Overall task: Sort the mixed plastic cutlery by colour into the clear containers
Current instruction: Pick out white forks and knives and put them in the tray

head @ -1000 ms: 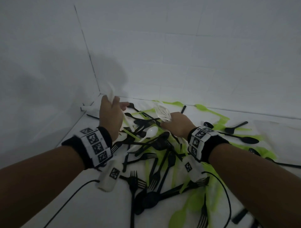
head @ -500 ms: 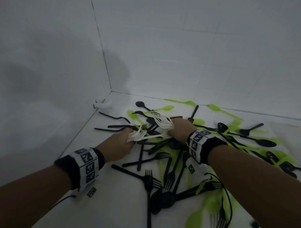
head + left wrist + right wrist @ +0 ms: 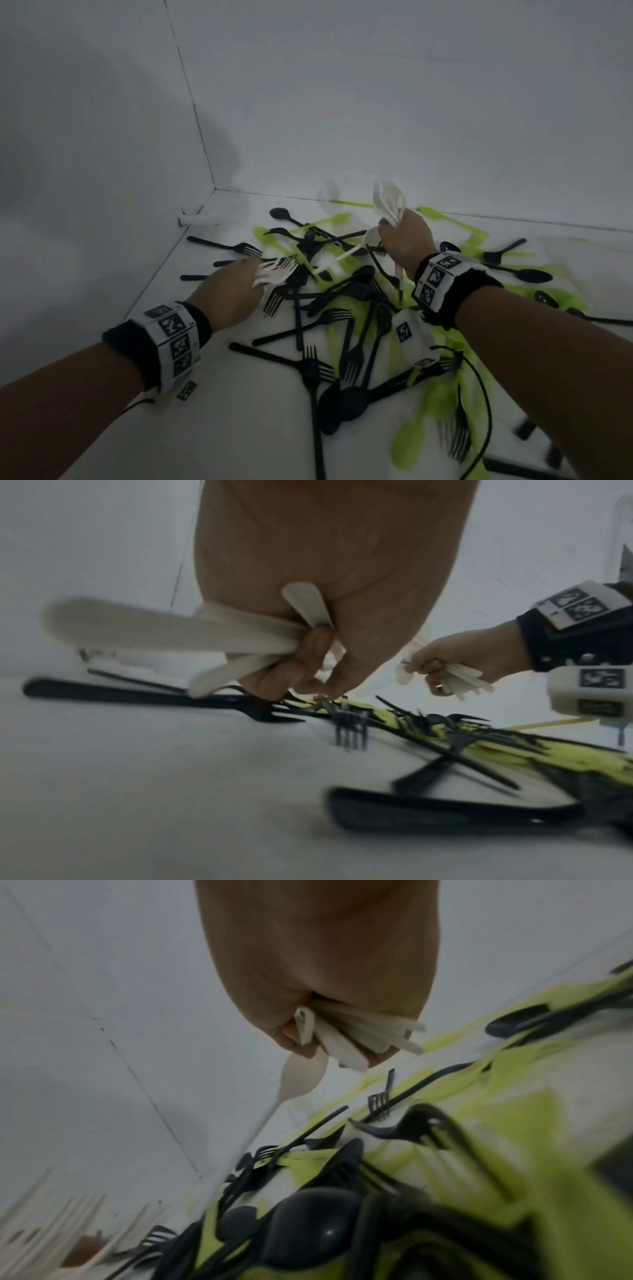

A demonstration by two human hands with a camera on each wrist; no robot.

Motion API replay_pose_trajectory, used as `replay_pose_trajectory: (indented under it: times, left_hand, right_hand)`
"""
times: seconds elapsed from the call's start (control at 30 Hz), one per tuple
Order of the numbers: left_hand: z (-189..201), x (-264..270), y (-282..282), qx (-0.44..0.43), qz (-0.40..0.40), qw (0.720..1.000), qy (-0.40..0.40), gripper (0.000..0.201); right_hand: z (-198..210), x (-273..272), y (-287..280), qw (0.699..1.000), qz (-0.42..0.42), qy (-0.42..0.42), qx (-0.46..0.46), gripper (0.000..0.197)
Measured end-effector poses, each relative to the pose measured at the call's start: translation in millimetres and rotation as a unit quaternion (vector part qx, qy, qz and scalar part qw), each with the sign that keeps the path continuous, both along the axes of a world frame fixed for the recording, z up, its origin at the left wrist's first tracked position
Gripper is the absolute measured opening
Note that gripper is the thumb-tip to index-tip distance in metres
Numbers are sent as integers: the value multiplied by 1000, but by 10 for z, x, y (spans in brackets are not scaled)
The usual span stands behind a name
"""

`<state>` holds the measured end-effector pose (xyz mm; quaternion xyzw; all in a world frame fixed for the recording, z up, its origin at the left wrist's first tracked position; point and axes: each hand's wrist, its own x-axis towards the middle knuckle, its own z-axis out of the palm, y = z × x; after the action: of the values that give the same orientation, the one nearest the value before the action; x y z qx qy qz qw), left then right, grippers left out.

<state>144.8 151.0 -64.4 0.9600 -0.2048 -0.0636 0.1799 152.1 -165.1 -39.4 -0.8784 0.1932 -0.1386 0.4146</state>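
Observation:
A tangled pile of black cutlery (image 3: 342,308) and lime-green cutlery (image 3: 442,394) lies on the white surface. My left hand (image 3: 236,291) is low at the pile's left edge and grips a bunch of white forks (image 3: 275,272); their handles (image 3: 240,639) stick out of the fist in the left wrist view. My right hand (image 3: 404,236) is raised over the pile's far side and grips a bundle of white cutlery (image 3: 388,202), whose handles (image 3: 342,1042) show in the right wrist view. One white spoon (image 3: 346,255) slants between the hands. No clear container is in view.
White walls meet in a corner (image 3: 214,188) at the far left. A small white object (image 3: 198,219) lies in that corner. Black spoons (image 3: 527,274) are scattered to the right. A black cable (image 3: 483,411) runs from my right wrist over the cutlery. Bare surface (image 3: 222,428) lies near left.
My left hand came down from the raised position to the pile's left edge with its white forks. My right hand lifted its white bundle upward and away.

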Motion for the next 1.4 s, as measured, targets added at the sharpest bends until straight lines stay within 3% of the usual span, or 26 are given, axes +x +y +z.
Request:
replay_pose_trajectory:
  times: [0.1, 0.33, 0.57, 0.73, 0.83, 0.93, 1.07, 1.2, 1.27, 1.4]
  left_hand:
    - [15, 145, 166, 86, 18, 996, -16, 29]
    - [-8, 174, 4, 68, -29, 997, -7, 13]
    - [95, 6, -605, 4, -126, 992, 20, 17]
    - [318, -245, -924, -57, -74, 996, -14, 39]
    - [420, -375, -1103, -123, -78, 989, 6, 20]
    - [471, -469, -1344, -201, -75, 971, 105, 8]
    - [506, -702, -1864, -342, -5, 918, 199, 16]
    - [479, -1019, -2437, -405, 53, 882, 235, 13]
    - [422, -1196, -2666, -420, 71, 869, 250, 22]
    - [280, -1478, -2915, -478, 95, 829, 275, 27]
  right_hand:
    - [22, -121, -131, 1000, -28, -5, 4, 15]
    - [130, -434, -429, 997, -79, 18, 7, 24]
    - [138, -844, -667, 972, -41, 221, -68, 19]
    - [84, -1061, -787, 986, -83, 143, 29, 40]
    - [86, -1175, -895, 983, -66, 86, 150, 33]
    - [119, -1339, -976, 975, -37, 50, 216, 27]
    - [115, -1587, -1058, 984, -31, 6, 175, 34]
    - [84, -1828, -1024, 985, 42, -51, 158, 34]
    - [56, -1921, -980, 983, 71, -60, 156, 16]
    - [-36, -2071, -976, 979, 130, -51, 146, 31]
